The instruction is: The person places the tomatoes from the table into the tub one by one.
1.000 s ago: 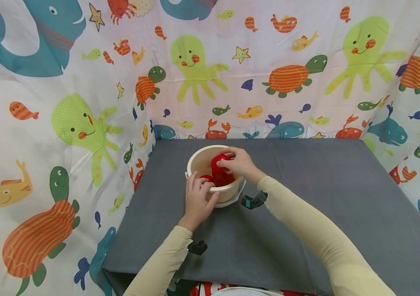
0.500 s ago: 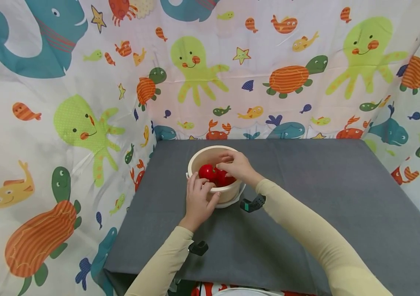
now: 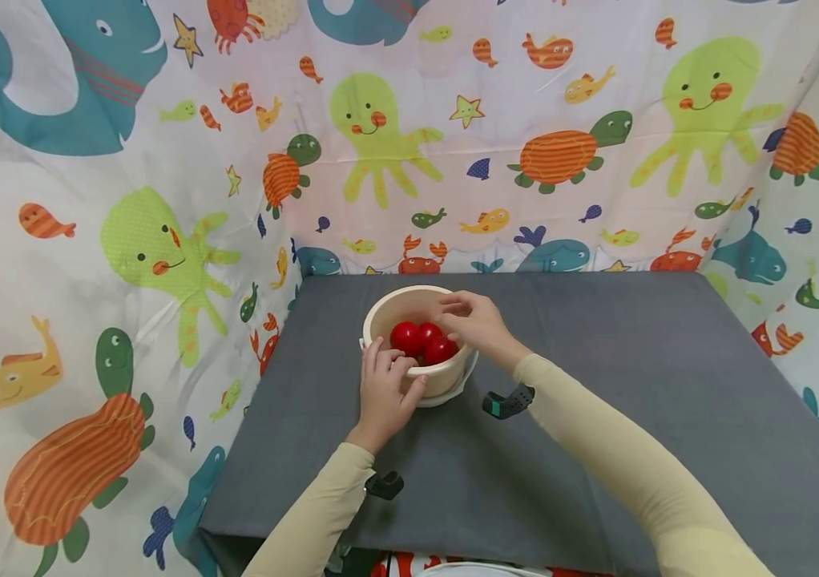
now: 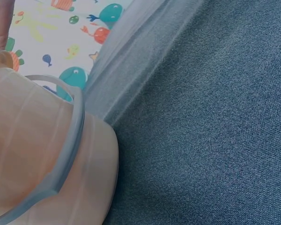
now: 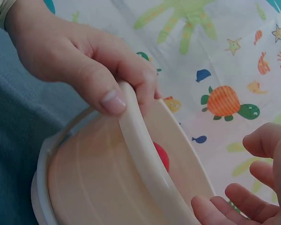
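Observation:
A cream bucket (image 3: 386, 315) with a white handle (image 3: 472, 367) stands on the grey-covered table. Inside lie three glossy red round fruits (image 3: 405, 337), grouped together; whether they are tomatoes or apples I cannot tell. My left hand (image 3: 385, 390) grips the near left rim, its thumb (image 5: 113, 101) outside and the fingers over the inner side. At the right side of the rim, my right hand (image 3: 478, 324) hovers with relaxed, spread fingers (image 5: 253, 201) and nothing in them. The bucket's side and handle (image 4: 75, 126) fill the left of the left wrist view.
A dark grey cloth (image 3: 633, 385) covers the table, which extends to the right of the bucket. Behind and at both sides hangs a white curtain (image 3: 453, 48) printed with sea animals. The table's front edge (image 3: 453, 547) is close to the person.
My right hand has lowered a red fruit into the bucket, let it go, and drawn slightly up and right. The left hand has stayed on the rim.

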Demonstrator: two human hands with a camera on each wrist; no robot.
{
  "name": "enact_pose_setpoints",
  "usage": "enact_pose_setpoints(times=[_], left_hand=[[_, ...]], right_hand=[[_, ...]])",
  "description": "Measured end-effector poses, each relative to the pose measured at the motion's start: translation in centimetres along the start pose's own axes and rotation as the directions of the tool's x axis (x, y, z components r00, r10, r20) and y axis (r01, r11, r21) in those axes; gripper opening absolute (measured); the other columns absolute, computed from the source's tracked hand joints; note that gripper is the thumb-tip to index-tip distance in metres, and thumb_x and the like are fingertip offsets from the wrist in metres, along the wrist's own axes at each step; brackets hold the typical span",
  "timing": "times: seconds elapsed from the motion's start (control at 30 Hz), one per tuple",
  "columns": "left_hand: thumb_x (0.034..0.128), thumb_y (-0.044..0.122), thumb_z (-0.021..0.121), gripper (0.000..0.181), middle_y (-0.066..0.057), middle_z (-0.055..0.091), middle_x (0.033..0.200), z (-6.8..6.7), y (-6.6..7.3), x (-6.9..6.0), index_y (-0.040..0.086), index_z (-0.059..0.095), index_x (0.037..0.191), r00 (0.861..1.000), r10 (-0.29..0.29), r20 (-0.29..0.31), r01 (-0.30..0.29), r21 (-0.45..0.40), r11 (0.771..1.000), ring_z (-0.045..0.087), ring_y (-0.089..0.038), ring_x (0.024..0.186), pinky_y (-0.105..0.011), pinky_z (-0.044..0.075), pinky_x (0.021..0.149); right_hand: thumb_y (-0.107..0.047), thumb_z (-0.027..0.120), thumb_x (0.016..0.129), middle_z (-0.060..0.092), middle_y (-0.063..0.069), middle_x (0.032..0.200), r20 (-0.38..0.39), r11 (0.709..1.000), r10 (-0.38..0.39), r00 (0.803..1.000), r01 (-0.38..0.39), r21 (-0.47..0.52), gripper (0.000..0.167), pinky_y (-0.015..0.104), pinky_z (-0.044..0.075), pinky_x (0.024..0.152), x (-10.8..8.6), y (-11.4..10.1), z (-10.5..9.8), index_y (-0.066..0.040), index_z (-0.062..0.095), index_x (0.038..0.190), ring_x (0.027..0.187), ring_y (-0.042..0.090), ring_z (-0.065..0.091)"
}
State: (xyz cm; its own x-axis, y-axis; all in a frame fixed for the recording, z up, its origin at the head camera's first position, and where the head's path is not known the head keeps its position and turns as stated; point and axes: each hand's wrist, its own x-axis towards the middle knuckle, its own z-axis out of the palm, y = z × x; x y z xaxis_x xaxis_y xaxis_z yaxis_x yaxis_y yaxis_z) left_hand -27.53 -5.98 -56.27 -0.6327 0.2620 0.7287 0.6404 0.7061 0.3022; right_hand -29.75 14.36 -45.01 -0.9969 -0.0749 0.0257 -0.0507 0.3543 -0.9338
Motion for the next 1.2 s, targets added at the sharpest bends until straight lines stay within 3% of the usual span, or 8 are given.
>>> enact_pose_setpoints(times=[0.27,0.53,0.83,1.03,1.2], left_hand=[[0.0889,0.035,0.062,0.028,-0.014,0.065,0.109,0.2,-0.5,-0.1,0.010,0.071,0.099,1.000,0.005,-0.019,-0.005,0.001,1.000,0.050,-0.046,0.132,-0.074,0.030,0.114],[0.0894,0.035,0.062,0.027,-0.014,0.065,0.110,-0.4,-0.4,-0.1,0.012,0.070,0.099,1.000,-0.005,-0.019,0.005,-0.005,1.000,0.048,-0.046,0.134,-0.077,0.028,0.113],[0.0890,0.034,0.063,0.026,-0.014,0.065,0.110,-0.7,-0.6,-0.3,0.011,0.070,0.099,1.000,-0.006,-0.029,0.006,-0.005,1.000,0.049,-0.048,0.132,-0.078,0.028,0.112],[0.0900,0.035,0.062,0.026,-0.014,0.065,0.112,-0.9,-0.5,-0.2,0.012,0.069,0.101,0.999,-0.032,-0.005,0.032,-0.001,0.999,0.044,-0.041,0.137,-0.076,0.026,0.115],[0.0897,0.036,0.064,0.027,-0.014,0.065,0.112,-1.1,-0.5,-0.3,0.012,0.070,0.101,0.999,-0.045,0.030,0.046,-0.012,0.999,0.046,-0.045,0.137,-0.075,0.027,0.116]], right_hand=[[-0.024,0.065,0.098,0.064,0.019,0.135,-0.049,0.999,-0.008,0.999,0.006,-0.043,0.043,0.044,0.061,0.090,-0.9,1.2,-3.4,-0.006,0.058,0.136,0.118,0.037,0.067],[-0.028,0.065,0.099,0.063,0.019,0.136,-0.066,0.993,0.007,0.998,-0.014,-0.117,0.043,0.043,0.062,0.088,-2.8,4.1,-7.1,-0.007,0.058,0.136,0.118,0.038,0.066],[-0.029,0.062,0.101,0.062,0.024,0.135,-0.053,0.988,-0.009,0.999,0.001,-0.152,0.046,0.045,0.062,0.088,-5.0,6.9,-9.1,-0.003,0.056,0.138,0.117,0.039,0.065],[-0.031,0.062,0.101,0.063,0.023,0.136,-0.059,0.985,0.001,0.998,-0.011,-0.172,0.046,0.043,0.063,0.087,-5.8,8.2,-10.1,-0.004,0.056,0.138,0.116,0.037,0.066],[-0.030,0.062,0.101,0.063,0.024,0.135,-0.073,0.976,0.007,0.997,-0.023,-0.218,0.047,0.042,0.062,0.086,-6.7,9.1,-11.0,-0.004,0.056,0.139,0.116,0.037,0.066]])
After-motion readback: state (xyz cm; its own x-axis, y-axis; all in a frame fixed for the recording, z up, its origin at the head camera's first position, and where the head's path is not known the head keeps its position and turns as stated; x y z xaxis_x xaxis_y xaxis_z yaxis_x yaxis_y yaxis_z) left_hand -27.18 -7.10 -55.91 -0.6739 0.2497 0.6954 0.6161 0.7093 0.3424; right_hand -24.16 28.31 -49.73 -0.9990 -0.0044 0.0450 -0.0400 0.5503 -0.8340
